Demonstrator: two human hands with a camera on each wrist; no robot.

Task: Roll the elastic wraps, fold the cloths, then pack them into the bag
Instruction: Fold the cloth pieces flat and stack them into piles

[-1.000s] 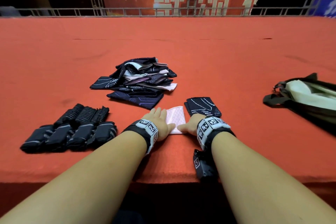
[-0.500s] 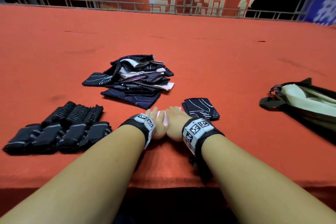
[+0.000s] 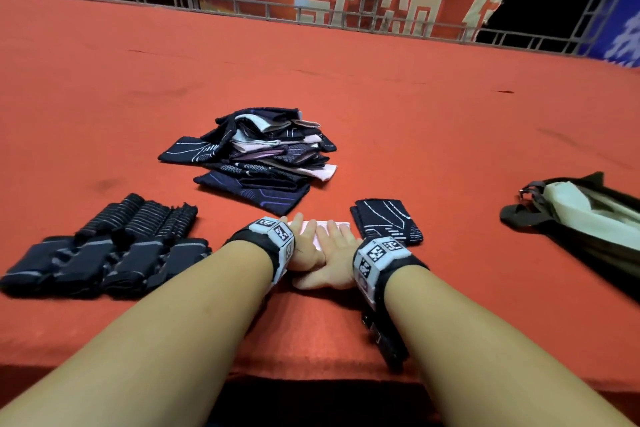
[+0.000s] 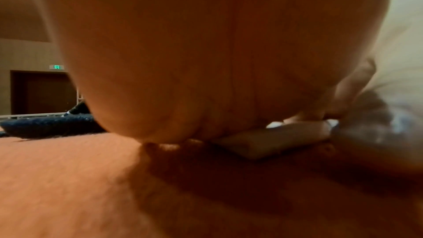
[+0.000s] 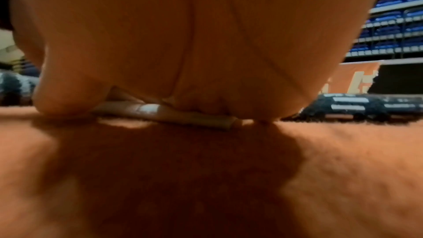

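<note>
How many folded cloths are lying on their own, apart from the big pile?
2. A pale pink cloth lies flat under the left hand and right hand. A dark striped cloth lies just right of it. Others may be hidden in the pile.

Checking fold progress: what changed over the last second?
Both hands closed in from the edges of the pale pink cloth; the left hand and right hand now press flat on it side by side, so it looks folded narrower. The folded dark cloth, cloth pile, rolled wraps and bag stayed put.
</note>
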